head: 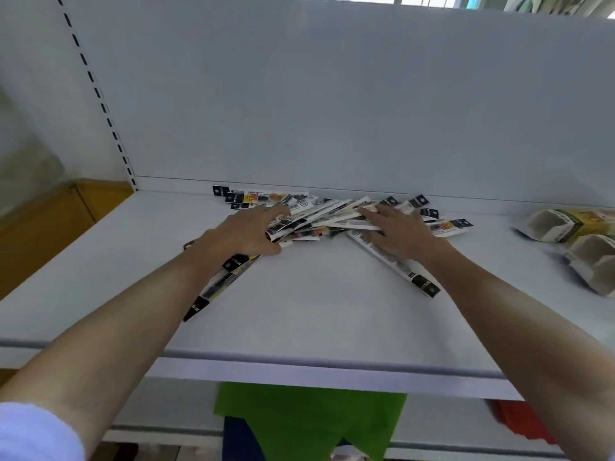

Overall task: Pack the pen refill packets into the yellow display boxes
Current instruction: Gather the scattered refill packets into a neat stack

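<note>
Refill packets [327, 218] loose on shelf [316, 311] | display boxes [562, 227] on sides, right

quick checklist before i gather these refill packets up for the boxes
1. Hands on the stock: ok. The left hand and right hand both rest on the pile of pen refill packets.
2. Packets lined up: not ok. They lie fanned and crossed.
3. Strays gathered: not ok. One stray packet lies under the left forearm, and another packet lies by the right wrist.
4. Yellow display boxes ready: not ok. They lie tipped over at the shelf's right end, apart from the pile.
5. Left hand's grip firm: cannot tell.
</note>
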The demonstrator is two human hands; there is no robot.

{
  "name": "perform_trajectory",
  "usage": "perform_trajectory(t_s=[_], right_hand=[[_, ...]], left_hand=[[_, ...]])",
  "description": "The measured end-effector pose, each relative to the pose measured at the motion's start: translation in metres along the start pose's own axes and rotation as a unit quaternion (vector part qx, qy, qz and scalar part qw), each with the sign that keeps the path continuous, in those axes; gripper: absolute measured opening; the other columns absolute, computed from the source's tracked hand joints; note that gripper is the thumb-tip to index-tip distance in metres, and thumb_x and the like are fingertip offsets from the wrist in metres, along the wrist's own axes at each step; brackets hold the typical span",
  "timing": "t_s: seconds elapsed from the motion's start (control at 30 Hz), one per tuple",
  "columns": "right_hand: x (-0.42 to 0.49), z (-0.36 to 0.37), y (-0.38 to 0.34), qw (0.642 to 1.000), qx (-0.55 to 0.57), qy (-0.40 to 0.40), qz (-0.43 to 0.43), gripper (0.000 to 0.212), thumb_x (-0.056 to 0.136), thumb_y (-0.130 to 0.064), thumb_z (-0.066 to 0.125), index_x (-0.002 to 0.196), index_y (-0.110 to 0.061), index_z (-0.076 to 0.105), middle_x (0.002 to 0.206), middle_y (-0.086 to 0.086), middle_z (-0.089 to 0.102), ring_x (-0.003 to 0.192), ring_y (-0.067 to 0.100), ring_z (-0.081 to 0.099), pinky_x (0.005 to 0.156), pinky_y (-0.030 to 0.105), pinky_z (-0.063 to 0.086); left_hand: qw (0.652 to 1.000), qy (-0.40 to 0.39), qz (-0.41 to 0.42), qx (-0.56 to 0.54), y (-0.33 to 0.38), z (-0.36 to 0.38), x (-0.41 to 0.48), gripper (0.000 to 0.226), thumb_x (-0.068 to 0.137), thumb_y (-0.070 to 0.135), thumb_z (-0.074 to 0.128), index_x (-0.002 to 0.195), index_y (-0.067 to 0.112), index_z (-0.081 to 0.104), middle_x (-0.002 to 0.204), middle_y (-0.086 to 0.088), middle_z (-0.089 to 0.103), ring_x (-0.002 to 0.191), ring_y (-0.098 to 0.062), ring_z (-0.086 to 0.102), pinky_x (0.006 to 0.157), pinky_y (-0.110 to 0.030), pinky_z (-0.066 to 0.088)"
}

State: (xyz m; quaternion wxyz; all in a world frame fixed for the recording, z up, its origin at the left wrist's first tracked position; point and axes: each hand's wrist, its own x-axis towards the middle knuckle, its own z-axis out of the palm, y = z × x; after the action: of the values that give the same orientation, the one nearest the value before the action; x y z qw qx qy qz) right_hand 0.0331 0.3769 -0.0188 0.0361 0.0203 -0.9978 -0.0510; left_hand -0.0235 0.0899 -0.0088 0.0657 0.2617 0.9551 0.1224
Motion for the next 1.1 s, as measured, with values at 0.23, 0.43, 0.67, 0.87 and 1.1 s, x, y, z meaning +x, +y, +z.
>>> perform_trajectory(t_s=[0.23,0.43,0.67,0.87,1.1], right_hand=[[0.000,-0.011,0.017,0.976,0.133,-0.157,0.077,0.112,0.057,-0.086,0.038,0.148,-0.033,-0.004,0.157,0.005,-0.009,0.144,0.029,-0.008,0.114,0.057,0.005],[0.006,-0.015,0.018,0.994,0.046,-0.098,0.028,0.107,0.066,-0.073,0.059,0.149,-0.026,0.010,0.157,0.009,-0.001,0.144,0.029,-0.001,0.110,0.061,0.008],[0.010,-0.008,0.031,0.986,0.042,-0.140,0.078,0.112,0.052,-0.090,0.043,0.144,-0.046,-0.002,0.156,0.011,0.011,0.141,0.036,0.011,0.107,0.060,0.021],[0.013,-0.020,0.032,0.993,-0.032,-0.105,0.042,0.099,0.061,-0.084,0.048,0.144,-0.044,0.012,0.147,0.005,0.036,0.135,0.034,0.023,0.106,0.057,0.021],[0.030,-0.012,0.014,0.999,-0.005,-0.008,-0.041,0.099,0.074,-0.065,0.059,0.148,-0.034,0.001,0.158,0.001,-0.001,0.145,0.020,-0.002,0.110,0.063,0.001]], left_hand=[[0.995,-0.019,0.003,0.103,-0.013,-0.012,-0.005,0.074,0.084,0.043,0.059,0.144,0.039,0.015,0.155,-0.002,0.015,0.136,-0.026,0.028,0.108,-0.047,0.027],[0.982,-0.082,-0.090,0.148,-0.012,-0.015,-0.011,0.103,0.064,0.080,0.051,0.144,0.045,-0.002,0.152,-0.012,0.017,0.135,-0.035,0.028,0.106,-0.051,0.030],[0.991,-0.070,-0.066,0.089,-0.031,-0.016,-0.010,0.098,0.067,0.072,0.059,0.142,0.050,0.000,0.144,-0.017,0.024,0.132,-0.035,0.025,0.104,-0.049,0.031],[0.996,0.001,-0.038,0.076,-0.036,-0.011,-0.010,0.078,0.080,0.056,0.059,0.144,0.041,0.017,0.098,-0.006,0.052,0.103,-0.029,0.049,0.088,-0.035,0.038],[0.997,0.029,-0.005,0.073,-0.038,-0.002,-0.014,0.070,0.084,0.049,0.056,0.142,0.045,0.017,0.126,-0.006,0.047,0.113,-0.025,0.044,0.091,-0.035,0.038]])
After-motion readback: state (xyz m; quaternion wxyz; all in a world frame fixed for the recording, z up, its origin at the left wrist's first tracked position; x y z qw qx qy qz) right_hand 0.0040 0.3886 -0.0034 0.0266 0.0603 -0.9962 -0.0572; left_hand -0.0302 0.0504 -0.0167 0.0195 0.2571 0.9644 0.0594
